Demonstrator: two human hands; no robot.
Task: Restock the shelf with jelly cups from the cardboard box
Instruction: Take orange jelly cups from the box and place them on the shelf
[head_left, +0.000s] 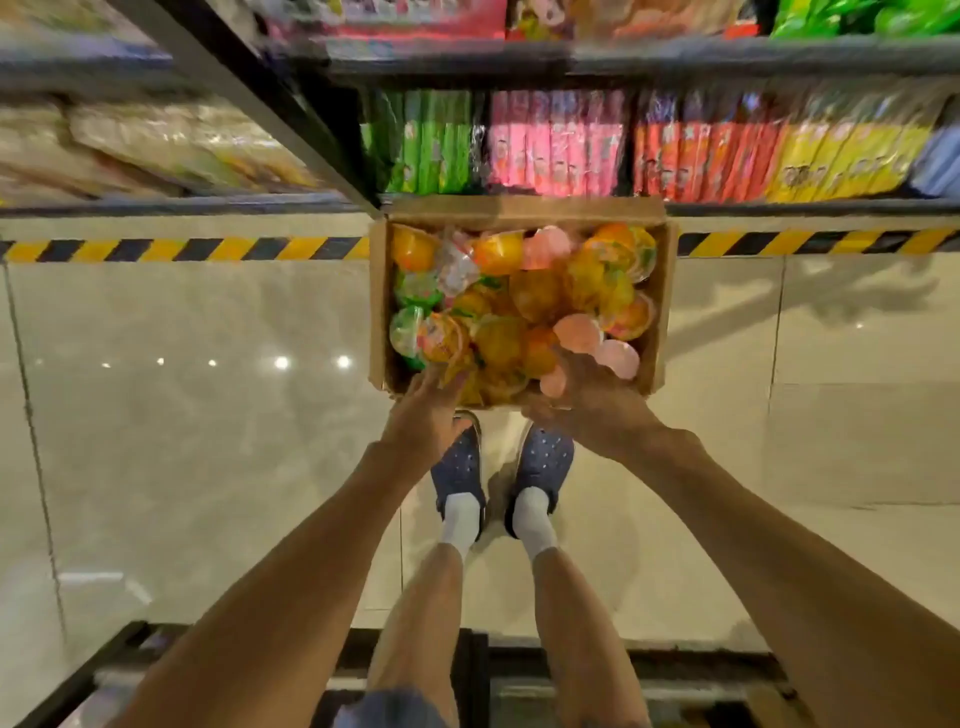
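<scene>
An open cardboard box (660, 322) stands on the floor below the shelves, full of several jelly cups (535, 296) in orange, green and pink. My left hand (423, 418) reaches over the box's near edge, its fingers touching the orange cups at the near left; whether it grips one I cannot tell. My right hand (584, 402) is over the near right part, fingers curled round a pink jelly cup (553, 383). Other pink cups (618, 358) lie just beyond it.
The bottom shelf (779, 209) behind the box holds upright snack packets (561, 145) in green, pink, red and yellow. A black shelf upright (291, 114) slants at the left. Yellow-black hazard tape (182, 249) runs along the floor. My feet (460, 467) stand just before the box.
</scene>
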